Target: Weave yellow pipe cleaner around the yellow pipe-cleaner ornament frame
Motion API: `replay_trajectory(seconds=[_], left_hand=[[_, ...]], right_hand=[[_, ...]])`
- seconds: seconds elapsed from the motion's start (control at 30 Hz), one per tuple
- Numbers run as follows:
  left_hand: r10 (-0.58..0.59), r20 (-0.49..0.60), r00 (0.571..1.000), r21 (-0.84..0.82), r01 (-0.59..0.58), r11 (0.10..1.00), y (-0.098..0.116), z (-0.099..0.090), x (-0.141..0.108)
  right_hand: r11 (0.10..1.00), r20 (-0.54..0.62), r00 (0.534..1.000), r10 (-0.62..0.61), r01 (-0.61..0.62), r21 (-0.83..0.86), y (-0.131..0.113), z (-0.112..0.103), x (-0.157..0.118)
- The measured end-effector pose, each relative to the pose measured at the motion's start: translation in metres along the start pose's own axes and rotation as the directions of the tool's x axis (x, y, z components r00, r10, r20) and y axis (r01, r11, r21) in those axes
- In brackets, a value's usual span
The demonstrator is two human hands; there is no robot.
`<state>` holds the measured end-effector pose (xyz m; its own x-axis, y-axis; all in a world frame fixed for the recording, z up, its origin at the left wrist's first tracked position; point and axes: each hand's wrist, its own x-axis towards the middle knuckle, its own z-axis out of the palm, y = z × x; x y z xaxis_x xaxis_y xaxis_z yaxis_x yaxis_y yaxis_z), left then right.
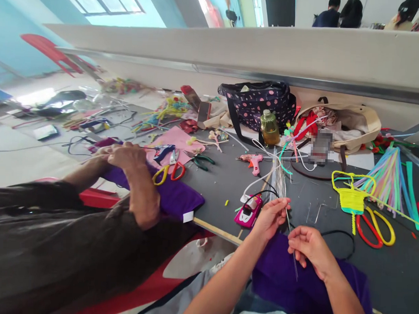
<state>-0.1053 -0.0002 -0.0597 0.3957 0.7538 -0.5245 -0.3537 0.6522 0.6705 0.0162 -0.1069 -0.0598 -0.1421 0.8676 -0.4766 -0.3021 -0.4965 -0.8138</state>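
Both hands (pixel 272 218) in a pinch on thin wires (pixel 288 220), magenta socket block (pixel 248 214) beside, pink glue gun (pixel 253 161) beyond.

Bright, cool daylight comes through the window (pixel 101 0) at upper left, bleaching its panes and laying white glare on the floor (pixel 38 97). Shadows on the dark tabletop (pixel 217 189) are soft and faint. The thin wires (pixel 281 178) catch pale glints. Wide-angle distortion stretches the left side, drawing out the red chair (pixel 48 50); detail there smears, perhaps partly from poor focus. The patterned bag (pixel 259 106) looks sharper. Coarse pixels mask a patch before the tan bag (pixel 365 121).
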Motion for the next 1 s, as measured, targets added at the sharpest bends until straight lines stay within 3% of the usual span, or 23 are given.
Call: replay_trajectory(seconds=[0.13, 0.23, 0.27, 0.33, 0.37, 0.5, 0.6, 0.77, 1.0], left_hand=[[0.039, 0.043, 0.998, 0.090, -0.042, 0.995, 0.005, 0.002, -0.009], [0.082, 0.088, 0.993, 0.161, -0.095, 0.982, 0.011, -0.001, -0.018], [0.090, 0.100, 0.991, 0.182, -0.107, 0.977, 0.013, -0.003, -0.021], [0.104, 0.097, 0.990, 0.219, -0.123, 0.968, 0.017, -0.007, -0.027], [0.115, 0.080, 0.990, 0.231, -0.131, 0.964, 0.019, -0.010, -0.030], [0.163, 0.008, 0.987, 0.258, -0.160, 0.953, 0.022, -0.021, -0.035], [0.169, -0.004, 0.986, 0.272, -0.162, 0.949, 0.023, -0.027, -0.037], [0.154, 0.012, 0.988, 0.270, -0.152, 0.951, 0.024, -0.029, -0.035], [0.164, 0.016, 0.986, 0.267, -0.162, 0.950, 0.024, -0.030, -0.034]], right_hand=[[0.993, 0.024, 0.998, -0.056, 0.058, -0.099, 0.002, -0.009, -0.001], [0.914, -0.152, 0.957, -0.248, 0.179, -0.365, -0.012, -0.012, 0.024], [0.831, -0.176, 0.938, -0.298, 0.164, -0.531, -0.019, -0.011, 0.035], [0.519, -0.172, 0.919, -0.354, 0.040, -0.854, -0.032, -0.003, 0.058], [0.464, -0.182, 0.917, -0.355, 0.003, -0.886, -0.037, 0.003, 0.069], [0.358, -0.244, 0.915, -0.322, -0.121, -0.926, -0.045, 0.025, 0.104], [0.308, -0.276, 0.914, -0.296, -0.182, -0.934, -0.045, 0.028, 0.117], [0.283, -0.316, 0.907, -0.278, -0.237, -0.929, -0.051, 0.024, 0.125], [0.285, -0.294, 0.918, -0.267, -0.216, -0.934, -0.060, 0.022, 0.134]])
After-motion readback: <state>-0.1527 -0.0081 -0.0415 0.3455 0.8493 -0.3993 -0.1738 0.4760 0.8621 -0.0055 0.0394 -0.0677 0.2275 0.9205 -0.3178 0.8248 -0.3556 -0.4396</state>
